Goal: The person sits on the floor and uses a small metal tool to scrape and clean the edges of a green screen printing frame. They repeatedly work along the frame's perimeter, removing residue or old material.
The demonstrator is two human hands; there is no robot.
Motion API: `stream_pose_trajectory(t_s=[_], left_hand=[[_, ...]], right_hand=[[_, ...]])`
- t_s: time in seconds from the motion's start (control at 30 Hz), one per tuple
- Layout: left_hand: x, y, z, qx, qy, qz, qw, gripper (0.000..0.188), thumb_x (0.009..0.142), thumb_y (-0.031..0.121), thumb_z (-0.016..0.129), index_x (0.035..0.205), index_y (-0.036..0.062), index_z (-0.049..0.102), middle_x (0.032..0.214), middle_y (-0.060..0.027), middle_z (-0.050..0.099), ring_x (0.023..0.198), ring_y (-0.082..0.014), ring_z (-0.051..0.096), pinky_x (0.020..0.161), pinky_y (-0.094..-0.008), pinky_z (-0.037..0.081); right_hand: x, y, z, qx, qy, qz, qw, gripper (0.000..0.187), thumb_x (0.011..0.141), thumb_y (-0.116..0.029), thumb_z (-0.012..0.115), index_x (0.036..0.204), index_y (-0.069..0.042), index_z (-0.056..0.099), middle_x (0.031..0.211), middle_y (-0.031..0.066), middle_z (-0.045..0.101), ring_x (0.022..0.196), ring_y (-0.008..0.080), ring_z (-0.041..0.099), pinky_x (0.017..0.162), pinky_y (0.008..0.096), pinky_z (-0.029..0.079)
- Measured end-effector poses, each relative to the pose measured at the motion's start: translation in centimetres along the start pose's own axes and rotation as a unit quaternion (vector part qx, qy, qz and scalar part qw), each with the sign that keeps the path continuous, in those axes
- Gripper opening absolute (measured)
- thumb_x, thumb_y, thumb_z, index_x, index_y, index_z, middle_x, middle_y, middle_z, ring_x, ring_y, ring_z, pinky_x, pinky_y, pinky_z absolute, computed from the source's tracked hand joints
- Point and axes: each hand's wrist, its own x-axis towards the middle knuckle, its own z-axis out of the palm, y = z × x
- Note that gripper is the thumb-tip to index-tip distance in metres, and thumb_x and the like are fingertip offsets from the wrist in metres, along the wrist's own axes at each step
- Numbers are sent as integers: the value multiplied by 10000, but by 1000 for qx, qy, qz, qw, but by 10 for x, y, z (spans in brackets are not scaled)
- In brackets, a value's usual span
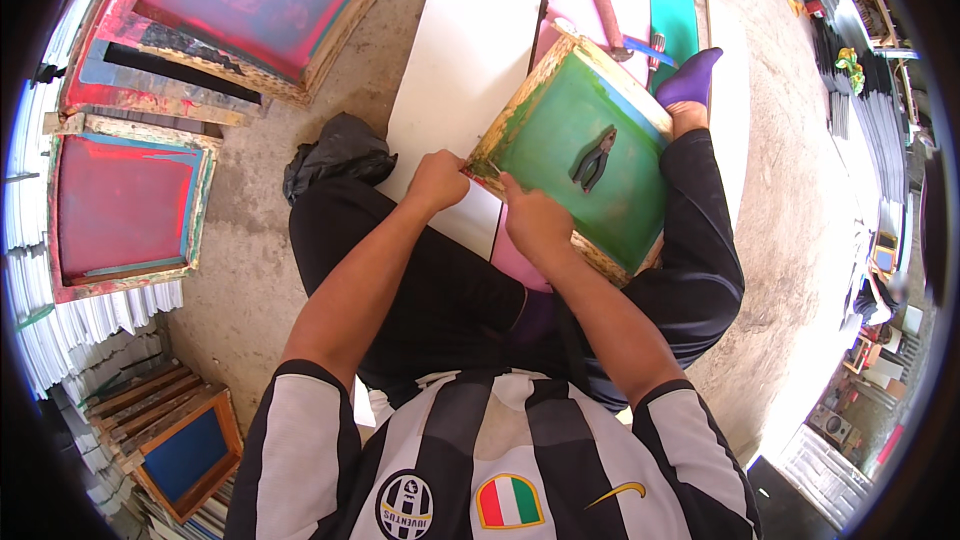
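Note:
A wooden-framed printing screen [540,155] with green mesh lies tilted across my lap, its rim stained yellow and green. Pliers with dark handles [594,159] rest on the mesh. My left hand [437,181] is closed at the frame's left corner, fingertips against the wood. Just inside that corner, my right hand [538,222] has its fingers curled, with the index finger and thumb close to the frame's edge. Something thin and small seems to be at its fingertips, but I cannot make out what. Both hands partly hide what they grip.
Beyond the screen lie a hammer [602,10], a screwdriver [656,48] and a teal sheet [673,2] on white boards [465,50]. A black plastic bag [340,155] sits by my left knee. More framed screens [128,202] lean at the left, beside stacked sheets [60,340].

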Motion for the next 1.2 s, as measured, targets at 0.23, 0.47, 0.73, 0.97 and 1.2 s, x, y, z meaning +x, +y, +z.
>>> stream_pose_trajectory(t_s=[0.23,0.47,0.73,0.97,1.2], left_hand=[[3,4,-2,15,-7,-21,1000,314,766,86,596,990,1,799,946,-310,717,944,-470,715,906,-501,567],[2,4,-1,-16,2,-14,1000,339,764,78,589,1020,8,800,929,-311,715,944,-470,716,906,-494,564],[0,3,-2,-25,3,-16,1000,368,767,86,600,1071,24,797,954,-310,719,948,-466,719,909,-486,562],[1,0,-1,-49,-6,-45,998,417,758,72,598,1128,44,789,989,-317,715,991,-470,708,932,-470,555],[0,2,-4,-33,-10,-24,999,423,758,63,586,1128,39,788,996,-323,713,995,-466,711,935,-475,555]], right_hand=[[11,16,13,225,26,-11,974,359,1025,-195,554,1351,-135,692,1049,266,739,973,463,715,872,557,560],[16,45,57,379,72,-51,921,350,1028,-214,582,1353,-154,699,1074,270,725,995,458,703,915,524,548],[7,33,33,312,4,8,950,341,1045,-217,588,1363,-163,699,1254,218,727,1017,444,727,941,459,567],[20,52,60,402,-4,-17,915,362,1047,-244,584,1396,-214,674,1232,224,728,975,446,727,900,510,576],[6,35,13,163,-38,-13,986,376,1055,-248,579,1424,-236,650,1177,202,751,1008,429,727,912,497,572]])
